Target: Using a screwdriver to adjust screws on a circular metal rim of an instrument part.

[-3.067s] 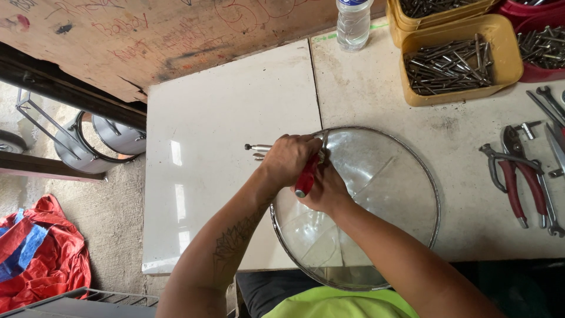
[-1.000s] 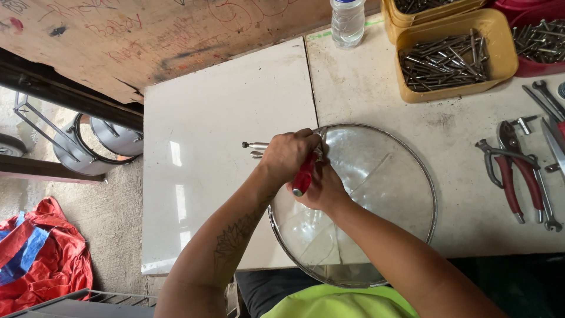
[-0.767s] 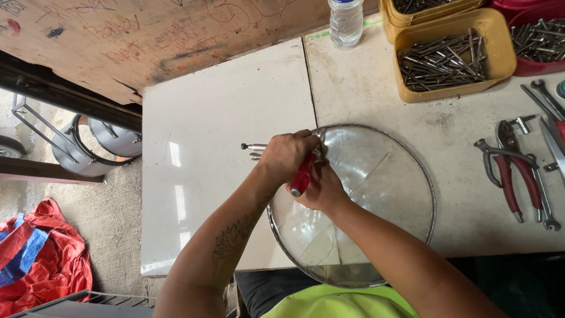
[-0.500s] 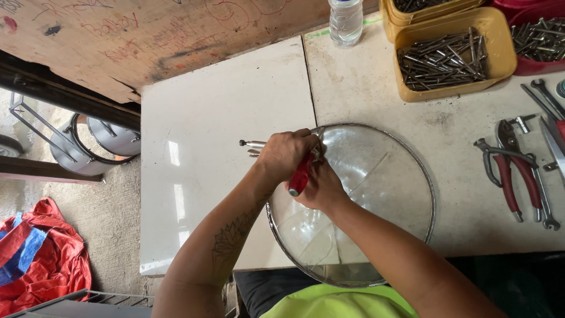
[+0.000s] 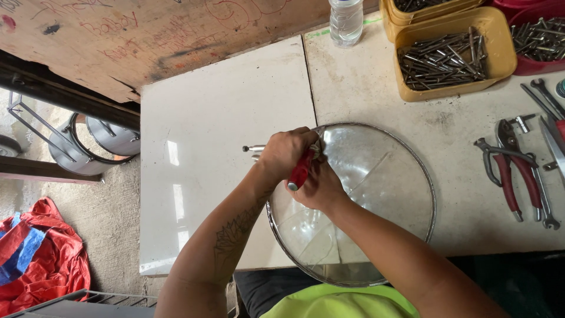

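While gripping red tool (image 5: 301, 169) — hands on lid (image 5: 376, 176).

The left hand (image 5: 286, 154) hides the red-handled tool's (image 5: 300, 171) tip.

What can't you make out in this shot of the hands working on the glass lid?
- Head view: the left hand covers most of the red-handled tool, so its working end is hidden.
- Both hands hide the spot on the glass lid where they work; the right hand covers it.
- The frame edge cuts off the red tub.
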